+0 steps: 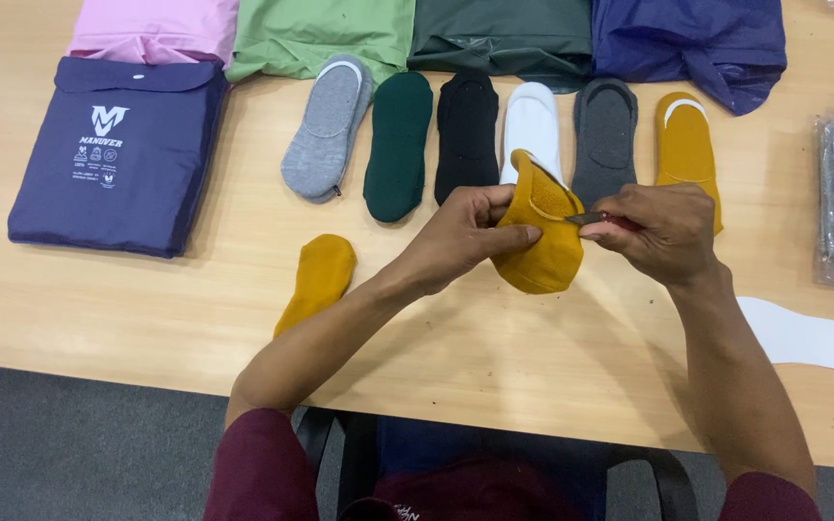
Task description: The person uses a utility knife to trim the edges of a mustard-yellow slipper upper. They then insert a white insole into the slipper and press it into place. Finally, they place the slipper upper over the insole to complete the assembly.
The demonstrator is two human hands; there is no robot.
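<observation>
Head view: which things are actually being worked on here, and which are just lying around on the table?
In hand:
mustard sock, held by the left hand
small metal tool, in the right hand

Lying about:
second mustard sock
row of six socks
folded bags
white insole card

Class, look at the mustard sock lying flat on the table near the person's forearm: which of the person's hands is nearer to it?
Left. The left hand is just right of the flat mustard sock; the right hand lies farther right, beyond the held sock.
</observation>
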